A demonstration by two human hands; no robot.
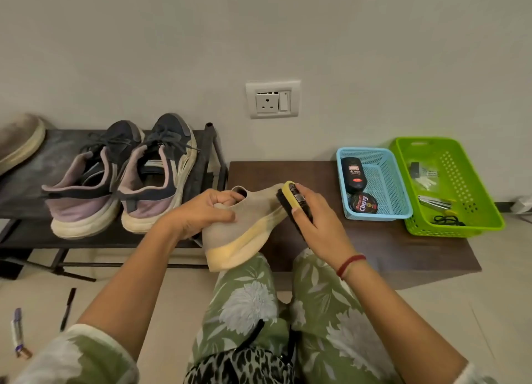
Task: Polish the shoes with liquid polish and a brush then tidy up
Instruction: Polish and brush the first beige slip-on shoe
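A beige knit shoe (244, 225) with a pale yellow sole rests heel-down on my knee. My left hand (201, 211) grips it at the collar, thumb inside the opening. My right hand (316, 219) holds a yellow-backed brush (290, 202) with black bristles, which touch the shoe's upper near the toe. A black liquid polish bottle (353, 175) and a round polish tin (362, 203) lie in a blue basket (385, 182) on the dark low table (374, 248).
A green basket (466, 182) with small items sits right of the blue one. Two dark sneakers (121, 176) stand on a metal rack (28, 182) at left, with another beige shoe (17, 142) at its far end. A pen (67, 309) and a tube (17, 332) lie on the floor.
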